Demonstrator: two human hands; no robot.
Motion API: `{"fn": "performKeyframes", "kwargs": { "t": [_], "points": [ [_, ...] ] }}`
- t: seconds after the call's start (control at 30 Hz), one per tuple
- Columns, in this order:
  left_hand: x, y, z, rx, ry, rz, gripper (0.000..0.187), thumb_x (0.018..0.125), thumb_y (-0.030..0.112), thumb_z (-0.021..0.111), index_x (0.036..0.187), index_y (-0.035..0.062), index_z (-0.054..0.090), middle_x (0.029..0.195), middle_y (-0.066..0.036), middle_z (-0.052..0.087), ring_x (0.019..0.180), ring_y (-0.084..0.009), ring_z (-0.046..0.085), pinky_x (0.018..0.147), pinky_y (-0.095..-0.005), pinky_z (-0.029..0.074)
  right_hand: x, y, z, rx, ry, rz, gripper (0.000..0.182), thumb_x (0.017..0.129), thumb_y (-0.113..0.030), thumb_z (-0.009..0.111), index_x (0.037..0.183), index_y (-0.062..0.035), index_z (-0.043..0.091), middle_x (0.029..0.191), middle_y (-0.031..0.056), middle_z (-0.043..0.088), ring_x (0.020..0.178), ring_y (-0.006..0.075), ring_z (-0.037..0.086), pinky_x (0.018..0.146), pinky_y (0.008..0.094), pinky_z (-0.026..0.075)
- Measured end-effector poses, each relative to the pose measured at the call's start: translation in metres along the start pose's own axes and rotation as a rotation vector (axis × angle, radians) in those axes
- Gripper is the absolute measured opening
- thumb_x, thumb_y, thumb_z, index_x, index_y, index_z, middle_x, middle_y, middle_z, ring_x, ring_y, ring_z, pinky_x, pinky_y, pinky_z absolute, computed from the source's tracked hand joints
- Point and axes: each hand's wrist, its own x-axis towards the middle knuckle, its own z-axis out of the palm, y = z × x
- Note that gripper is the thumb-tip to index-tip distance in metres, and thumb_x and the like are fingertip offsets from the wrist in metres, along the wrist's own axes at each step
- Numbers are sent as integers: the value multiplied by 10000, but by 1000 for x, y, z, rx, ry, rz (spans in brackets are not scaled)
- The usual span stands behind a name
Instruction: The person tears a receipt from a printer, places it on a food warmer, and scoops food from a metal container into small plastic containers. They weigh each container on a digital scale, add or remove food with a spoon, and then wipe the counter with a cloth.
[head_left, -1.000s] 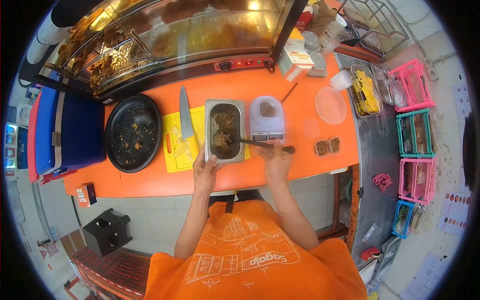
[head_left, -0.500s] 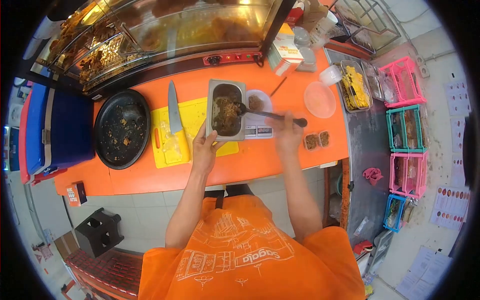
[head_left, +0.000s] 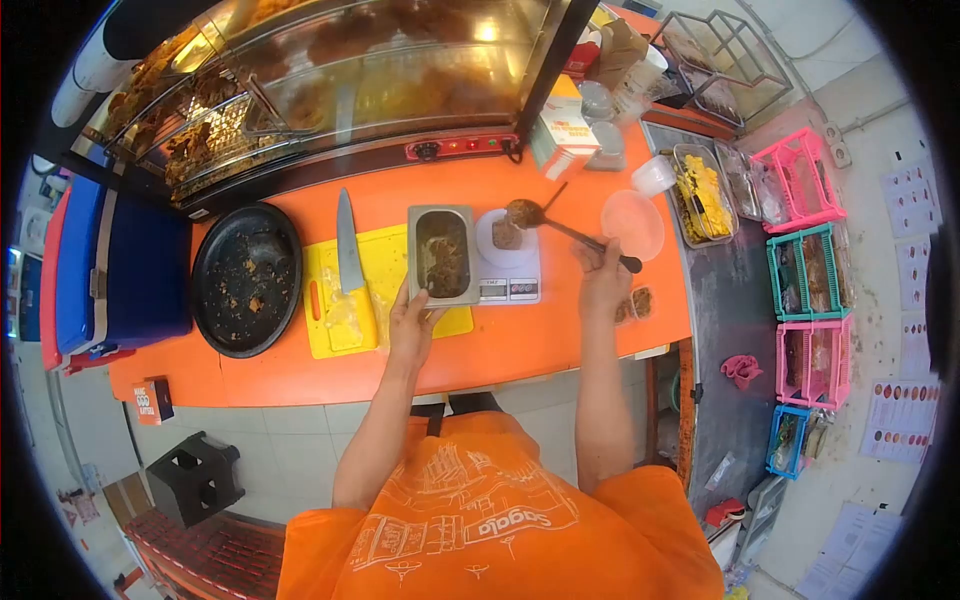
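Note:
My left hand [head_left: 410, 322] grips the near edge of a rectangular metal container [head_left: 443, 256] with brown food inside. In my right hand [head_left: 604, 275] is the handle of a black spoon [head_left: 572, 234], its bowl full of brown food. That bowl is above the right edge of a small plastic cup [head_left: 507, 238], which holds a brown portion and stands on a white scale [head_left: 511, 289]. Partly hidden behind my right wrist are two small filled cups [head_left: 641, 302]. Left of the container, a large knife [head_left: 348, 240] lies on a yellow cutting board [head_left: 320, 262].
A black round pan [head_left: 247, 282] with crumbs sits at the left beside a blue cooler [head_left: 135, 270]. Behind stands a glass display case [head_left: 380, 75]. To the right are a pink round lid [head_left: 632, 226], a tray of yellow food [head_left: 705, 195] and stacked coloured baskets [head_left: 812, 260].
The spoon has come out of the metal container and moved right, over the scale's cup, with food in its bowl. My right hand has shifted right.

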Motion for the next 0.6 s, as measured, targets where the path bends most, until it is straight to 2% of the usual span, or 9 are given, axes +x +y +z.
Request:
{"fn": "performKeyframes", "kwargs": {
  "t": [0.03, 0.1, 0.23, 0.3, 0.43, 0.5, 0.53, 0.6],
  "points": [
    [-1, 0, -1, 0, -4, 0, 481, 933, 20, 453, 1400, 48, 338, 1230, -86, 560, 1068, -194, 595, 865, -339, 549, 5, 10, -6, 1, 1, -4, 314, 970, -255, 496, 950, 53, 553, 864, 130, 628, 769, 232, 656, 731, 362, 557],
    [-3, 0, -7, 14, 19, 6, 484, 935, 26, 456, 1403, 47, 333, 1228, -90, 564, 1066, -198, 599, 871, -345, 545, 10, 38, -20, -576, -227, -248, 352, 976, -262, 486, 958, 84, 549, 876, 130, 633, 775, 210, 658, 748, 335, 553],
    [-4, 0, -17, 3, -13, 24, 489, 933, 26, 462, 1404, 52, 334, 1213, -91, 573, 1035, -193, 613, 862, -338, 548, 6, 40, -13, -534, -282, -214, 324, 981, -215, 473, 965, 108, 469, 914, 140, 614, 812, 180, 644, 747, 314, 541],
    [-10, 6, -16, 63, 54, 6, 496, 929, 23, 469, 1405, 58, 335, 1205, -89, 577, 1011, -187, 621, 847, -326, 554, -1, 30, -6, -504, -148, -177, 333, 979, -200, 472, 948, 124, 539, 865, 147, 637, 802, 175, 647, 741, 293, 533],
    [-4, 0, -27, 21, 24, 12, 498, 926, 21, 476, 1403, 62, 340, 1201, -88, 580, 1000, -182, 623, 837, -316, 556, 10, 34, -19, -384, -124, -151, 301, 956, -203, 532, 970, 94, 579, 896, 127, 648, 775, 162, 636, 749, 293, 529],
    [-6, -1, -25, 30, 42, 9, 494, 926, 23, 479, 1400, 61, 344, 1195, -87, 582, 1005, -178, 621, 832, -315, 558, 11, 37, -26, -766, -349, -242, 288, 957, -188, 529, 989, 93, 585, 910, 119, 653, 833, 174, 642, 794, 296, 513],
    [-8, -2, -24, 32, 40, 4, 494, 926, 23, 479, 1400, 61, 344, 1195, -87, 582, 1005, -178, 621, 832, -315, 558, 9, 41, -30, -768, -343, -240, 288, 957, -188, 529, 989, 93, 585, 910, 119, 653, 833, 174, 642, 794, 296, 513],
    [-9, 2, -14, 27, 80, -12, 485, 925, 21, 481, 1392, 61, 357, 1184, -82, 588, 985, -168, 627, 820, -310, 564, 2, 38, -16, -610, -387, -270, 238, 954, -135, 520, 1014, 77, 610, 913, 82, 641, 794, 141, 628, 711, 276, 491]
  ]
}}
